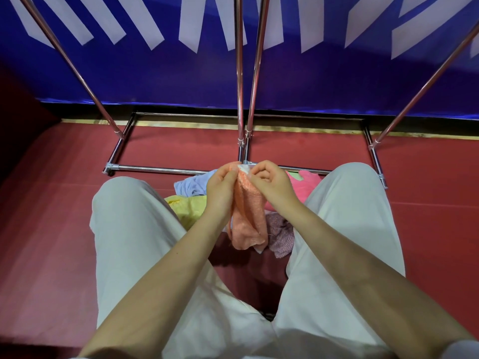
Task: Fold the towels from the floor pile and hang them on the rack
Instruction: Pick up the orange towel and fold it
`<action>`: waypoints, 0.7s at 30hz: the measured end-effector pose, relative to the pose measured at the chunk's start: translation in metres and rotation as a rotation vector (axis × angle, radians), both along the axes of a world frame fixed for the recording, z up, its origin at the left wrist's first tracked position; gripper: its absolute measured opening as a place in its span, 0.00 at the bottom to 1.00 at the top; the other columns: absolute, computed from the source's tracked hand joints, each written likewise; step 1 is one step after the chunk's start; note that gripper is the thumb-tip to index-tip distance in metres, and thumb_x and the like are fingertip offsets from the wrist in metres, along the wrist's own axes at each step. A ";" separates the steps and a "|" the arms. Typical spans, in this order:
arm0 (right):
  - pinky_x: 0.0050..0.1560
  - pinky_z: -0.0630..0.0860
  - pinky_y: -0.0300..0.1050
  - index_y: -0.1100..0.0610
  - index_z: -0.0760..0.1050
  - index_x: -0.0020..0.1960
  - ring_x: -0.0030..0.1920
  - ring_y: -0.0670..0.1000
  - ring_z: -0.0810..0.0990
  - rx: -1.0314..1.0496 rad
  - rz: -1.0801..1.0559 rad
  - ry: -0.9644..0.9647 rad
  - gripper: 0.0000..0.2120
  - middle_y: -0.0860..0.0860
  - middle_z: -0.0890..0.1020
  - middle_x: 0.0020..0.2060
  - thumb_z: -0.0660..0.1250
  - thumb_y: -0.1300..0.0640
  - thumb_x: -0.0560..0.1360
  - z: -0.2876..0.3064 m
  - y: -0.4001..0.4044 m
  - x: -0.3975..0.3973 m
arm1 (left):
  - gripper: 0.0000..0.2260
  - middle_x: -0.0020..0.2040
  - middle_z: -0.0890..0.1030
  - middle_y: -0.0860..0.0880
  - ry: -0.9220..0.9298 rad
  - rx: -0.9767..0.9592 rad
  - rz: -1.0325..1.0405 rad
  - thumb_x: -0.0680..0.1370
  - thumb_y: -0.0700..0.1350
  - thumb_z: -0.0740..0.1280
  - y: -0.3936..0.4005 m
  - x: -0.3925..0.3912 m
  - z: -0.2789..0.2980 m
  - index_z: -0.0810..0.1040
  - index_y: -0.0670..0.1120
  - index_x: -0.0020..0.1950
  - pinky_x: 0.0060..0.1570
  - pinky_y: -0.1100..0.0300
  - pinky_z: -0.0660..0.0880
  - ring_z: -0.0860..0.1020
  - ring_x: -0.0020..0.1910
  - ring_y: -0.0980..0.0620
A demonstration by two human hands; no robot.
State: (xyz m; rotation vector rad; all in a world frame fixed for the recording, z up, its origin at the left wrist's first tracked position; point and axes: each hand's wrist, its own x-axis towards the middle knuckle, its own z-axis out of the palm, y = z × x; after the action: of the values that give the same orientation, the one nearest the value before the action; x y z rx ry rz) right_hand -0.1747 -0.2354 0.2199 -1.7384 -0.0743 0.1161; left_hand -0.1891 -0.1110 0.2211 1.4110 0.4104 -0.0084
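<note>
An orange towel (247, 213) hangs bunched in front of me, above the floor pile. My left hand (223, 186) pinches its top edge on the left. My right hand (269, 181) pinches the same edge just to the right, beside a small white label. Under it on the red floor lie a light blue towel (193, 185), a yellow towel (188, 207), a pink towel (303, 186) and a mauve towel (281, 235). The chrome rack (242, 73) stands just beyond the pile, with its poles rising out of view.
My knees in pale trousers (129, 229) flank the pile on both sides. The rack's base bars (155, 169) lie on the red floor (51, 203). A blue banner with white stripes (155, 73) covers the wall behind the rack.
</note>
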 end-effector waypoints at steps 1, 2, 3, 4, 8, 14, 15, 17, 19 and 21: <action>0.39 0.71 0.34 0.52 0.75 0.41 0.36 0.44 0.75 -0.010 0.024 0.007 0.07 0.47 0.79 0.34 0.69 0.63 0.73 -0.002 0.000 -0.001 | 0.09 0.40 0.78 0.50 -0.011 0.034 -0.001 0.81 0.41 0.61 0.003 0.001 0.000 0.79 0.44 0.56 0.42 0.66 0.73 0.74 0.39 0.57; 0.39 0.70 0.35 0.51 0.75 0.42 0.35 0.44 0.74 -0.020 0.041 0.013 0.07 0.47 0.79 0.33 0.70 0.62 0.73 -0.004 0.001 -0.002 | 0.09 0.42 0.79 0.49 -0.022 0.069 -0.001 0.81 0.41 0.61 0.005 0.002 0.000 0.79 0.43 0.58 0.45 0.63 0.73 0.74 0.41 0.56; 0.38 0.70 0.35 0.50 0.74 0.42 0.34 0.44 0.73 -0.035 0.056 0.018 0.08 0.45 0.78 0.32 0.70 0.61 0.73 -0.006 0.001 -0.002 | 0.10 0.45 0.80 0.46 -0.032 0.087 0.002 0.81 0.41 0.60 0.008 0.002 0.001 0.78 0.42 0.58 0.48 0.61 0.73 0.75 0.44 0.54; 0.37 0.69 0.35 0.49 0.74 0.41 0.32 0.42 0.72 -0.063 0.074 0.022 0.08 0.43 0.77 0.29 0.70 0.60 0.74 -0.008 0.001 -0.002 | 0.10 0.48 0.81 0.44 -0.041 0.095 0.005 0.81 0.40 0.60 0.011 0.003 0.002 0.78 0.42 0.58 0.49 0.60 0.73 0.76 0.46 0.53; 0.33 0.65 0.36 0.50 0.74 0.38 0.28 0.41 0.67 -0.160 0.167 0.040 0.09 0.43 0.72 0.26 0.69 0.57 0.75 -0.019 0.000 -0.004 | 0.09 0.46 0.79 0.49 -0.093 0.144 0.045 0.82 0.39 0.58 0.022 0.004 0.006 0.77 0.44 0.57 0.43 0.70 0.72 0.76 0.43 0.57; 0.33 0.59 0.42 0.57 0.66 0.32 0.30 0.42 0.61 -0.267 0.327 0.028 0.17 0.49 0.63 0.28 0.67 0.56 0.77 -0.044 0.004 -0.014 | 0.08 0.45 0.76 0.56 -0.132 0.184 0.137 0.82 0.40 0.58 0.050 0.004 0.008 0.76 0.47 0.53 0.43 0.71 0.70 0.74 0.42 0.63; 0.33 0.59 0.44 0.57 0.65 0.31 0.30 0.43 0.60 -0.301 0.354 0.027 0.19 0.49 0.62 0.28 0.67 0.54 0.77 -0.050 0.004 -0.016 | 0.08 0.44 0.76 0.55 -0.135 0.184 0.158 0.82 0.40 0.58 0.056 0.004 0.008 0.76 0.47 0.53 0.43 0.71 0.70 0.74 0.42 0.63; 0.33 0.59 0.46 0.57 0.63 0.31 0.30 0.45 0.60 -0.384 0.404 0.043 0.21 0.50 0.61 0.28 0.67 0.50 0.76 -0.061 0.001 -0.020 | 0.09 0.43 0.75 0.54 -0.128 0.183 0.203 0.82 0.41 0.57 0.068 0.003 0.008 0.76 0.50 0.51 0.42 0.67 0.70 0.73 0.41 0.61; 0.33 0.60 0.47 0.55 0.61 0.30 0.30 0.46 0.61 -0.528 0.469 0.055 0.22 0.49 0.62 0.27 0.66 0.47 0.76 -0.067 -0.005 -0.023 | 0.10 0.42 0.74 0.53 -0.121 0.159 0.259 0.82 0.40 0.57 0.081 0.003 0.007 0.76 0.51 0.49 0.43 0.62 0.69 0.73 0.41 0.58; 0.34 0.61 0.47 0.53 0.60 0.29 0.29 0.48 0.63 -0.721 0.562 0.047 0.24 0.48 0.64 0.26 0.64 0.44 0.76 -0.070 -0.012 -0.025 | 0.11 0.40 0.73 0.52 -0.112 0.110 0.330 0.81 0.40 0.56 0.095 0.004 0.007 0.76 0.51 0.48 0.43 0.60 0.69 0.72 0.39 0.57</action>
State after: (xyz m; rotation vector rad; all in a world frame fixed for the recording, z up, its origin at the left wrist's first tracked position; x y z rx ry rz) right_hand -0.2001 -0.2474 0.1495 -2.3868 -0.5424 0.6617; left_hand -0.1856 -0.0165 0.2284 1.4289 0.5532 0.3646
